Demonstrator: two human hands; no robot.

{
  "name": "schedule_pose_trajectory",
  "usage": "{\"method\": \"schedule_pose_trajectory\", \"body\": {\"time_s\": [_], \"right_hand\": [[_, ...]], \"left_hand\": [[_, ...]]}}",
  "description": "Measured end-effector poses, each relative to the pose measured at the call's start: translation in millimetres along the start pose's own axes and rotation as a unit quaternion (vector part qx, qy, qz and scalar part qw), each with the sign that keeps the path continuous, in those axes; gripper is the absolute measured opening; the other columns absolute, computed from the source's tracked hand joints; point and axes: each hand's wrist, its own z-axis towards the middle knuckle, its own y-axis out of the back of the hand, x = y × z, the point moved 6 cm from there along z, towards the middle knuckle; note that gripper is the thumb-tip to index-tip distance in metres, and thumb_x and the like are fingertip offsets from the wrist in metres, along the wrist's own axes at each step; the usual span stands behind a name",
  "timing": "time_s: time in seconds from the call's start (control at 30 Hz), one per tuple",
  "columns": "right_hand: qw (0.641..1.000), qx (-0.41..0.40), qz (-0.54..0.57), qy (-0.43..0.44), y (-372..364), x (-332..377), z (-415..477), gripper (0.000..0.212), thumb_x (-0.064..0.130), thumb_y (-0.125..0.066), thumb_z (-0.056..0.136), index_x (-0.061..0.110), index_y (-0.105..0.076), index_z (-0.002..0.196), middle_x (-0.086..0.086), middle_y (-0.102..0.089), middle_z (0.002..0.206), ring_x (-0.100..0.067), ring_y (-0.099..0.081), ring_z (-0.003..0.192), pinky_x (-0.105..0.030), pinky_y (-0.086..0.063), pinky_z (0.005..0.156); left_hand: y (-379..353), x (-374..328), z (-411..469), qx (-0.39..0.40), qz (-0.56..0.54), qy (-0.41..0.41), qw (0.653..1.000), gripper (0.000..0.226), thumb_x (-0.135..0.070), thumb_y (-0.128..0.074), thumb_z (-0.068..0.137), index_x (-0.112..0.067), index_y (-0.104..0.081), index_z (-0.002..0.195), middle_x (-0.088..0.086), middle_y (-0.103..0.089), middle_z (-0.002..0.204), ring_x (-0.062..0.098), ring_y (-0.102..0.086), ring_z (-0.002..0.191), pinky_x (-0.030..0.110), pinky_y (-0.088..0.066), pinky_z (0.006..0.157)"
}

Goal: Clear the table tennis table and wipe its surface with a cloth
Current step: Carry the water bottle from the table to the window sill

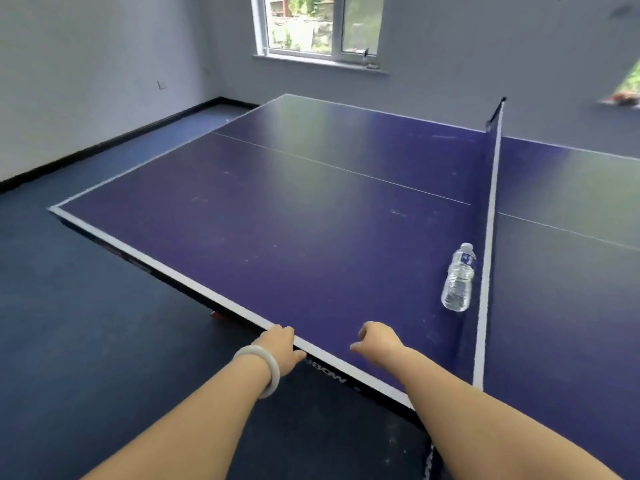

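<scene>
A blue table tennis table (277, 216) with white edge lines fills the view, its net (490, 237) running away on the right. A clear plastic water bottle (459, 277) lies on its side on the table, right beside the net. My left hand (280, 348), with a pale bangle on the wrist, rests against the table's near side edge, fingers curled over the rim. My right hand (375, 339) hovers over the table just inside that edge, fingers loosely curled with nothing in them. No cloth is in view.
Dark blue floor (86, 341) lies to the left of and below the table. A window (318, 26) with small items on its sill is in the far wall. Something orange (218, 315) shows under the table's edge.
</scene>
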Motion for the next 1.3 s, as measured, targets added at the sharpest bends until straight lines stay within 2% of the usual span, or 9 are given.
{"method": "schedule_pose_trajectory", "body": {"time_s": [0.07,0.27,0.4,0.47,0.53,0.63,0.83,1.03,1.3], "right_hand": [[0.998,-0.028,0.033,-0.046,9,-17,5,0.045,0.022,-0.061,0.094,-0.005,-0.056,0.129,-0.020,-0.061,0.129,-0.034,-0.058,0.119,-0.045,-0.049,0.099],[0.981,-0.089,0.102,-0.140,38,-79,20,0.039,0.029,-0.063,0.094,0.011,-0.054,0.127,-0.004,-0.060,0.123,-0.018,-0.057,0.099,-0.027,-0.049,0.083],[0.969,-0.146,0.112,-0.165,73,-100,55,0.043,0.028,-0.061,0.096,0.011,-0.048,0.134,-0.006,-0.054,0.132,-0.023,-0.055,0.113,-0.032,-0.048,0.089],[0.965,-0.180,0.098,-0.165,92,-105,75,0.048,0.027,-0.059,0.097,0.010,-0.043,0.139,-0.008,-0.045,0.140,-0.026,-0.048,0.123,-0.035,-0.043,0.094],[0.959,-0.223,0.062,-0.161,112,-109,92,0.052,0.028,-0.058,0.097,0.009,-0.039,0.142,-0.009,-0.040,0.143,-0.029,-0.041,0.130,-0.037,-0.039,0.102],[0.947,-0.275,0.001,-0.169,140,-122,119,0.061,0.033,-0.058,0.096,0.007,-0.032,0.145,-0.011,-0.038,0.146,-0.029,-0.040,0.128,-0.037,-0.037,0.106],[0.943,-0.243,-0.012,-0.229,159,-156,171,0.080,0.039,-0.059,0.095,0.002,-0.014,0.152,-0.017,-0.030,0.151,-0.032,-0.037,0.132,-0.038,-0.033,0.110],[0.929,-0.249,0.075,-0.264,164,-174,195,0.095,0.042,-0.063,0.093,0.001,-0.002,0.154,-0.020,-0.031,0.150,-0.034,-0.035,0.136,-0.040,-0.030,0.112],[0.923,-0.283,-0.061,-0.252,152,-168,201,0.090,0.050,-0.059,0.092,0.004,-0.012,0.152,-0.016,-0.043,0.140,-0.032,-0.043,0.127,-0.043,-0.034,0.107]], "left_hand": [[4,-9,30,0.010,0.023,-0.028,0.999,0.044,-0.044,-0.052,0.098,-0.013,-0.049,0.130,0.006,-0.049,0.130,0.026,-0.053,0.118,0.039,-0.047,0.097],[-5,-64,91,0.036,0.065,-0.103,0.992,0.047,-0.046,-0.052,0.097,-0.017,-0.046,0.134,0.003,-0.045,0.133,0.023,-0.049,0.119,0.038,-0.046,0.098],[1,-89,135,-0.002,0.085,-0.111,0.990,0.055,-0.051,-0.054,0.095,-0.019,-0.041,0.137,0.003,-0.042,0.138,0.022,-0.045,0.124,0.036,-0.043,0.101],[2,-91,158,-0.007,0.086,-0.080,0.993,0.065,-0.056,-0.055,0.093,-0.020,-0.035,0.143,0.005,-0.032,0.150,0.024,-0.034,0.138,0.039,-0.036,0.109],[-3,-89,179,0.012,0.086,-0.038,0.995,0.082,-0.062,-0.055,0.090,-0.022,-0.020,0.153,0.007,-0.011,0.162,0.029,-0.010,0.150,0.046,-0.023,0.118],[-13,-83,209,0.045,0.073,0.018,0.996,0.106,-0.073,-0.054,0.083,-0.026,0.006,0.156,0.008,0.016,0.163,0.034,0.013,0.150,0.057,-0.010,0.120],[-39,-85,228,0.074,0.087,0.060,0.992,0.134,-0.097,-0.039,0.062,-0.025,0.045,0.136,0.014,0.048,0.148,0.042,0.035,0.140,0.067,0.006,0.112],[-45,-83,232,0.080,0.086,0.069,0.991,0.135,-0.099,-0.034,0.058,-0.024,0.049,0.135,0.014,0.054,0.142,0.042,0.041,0.136,0.068,0.012,0.110],[-45,-86,231,0.102,0.079,0.070,0.989,0.137,-0.098,-0.035,0.058,-0.024,0.051,0.133,0.013,0.058,0.138,0.040,0.043,0.136,0.067,0.011,0.111]]}}
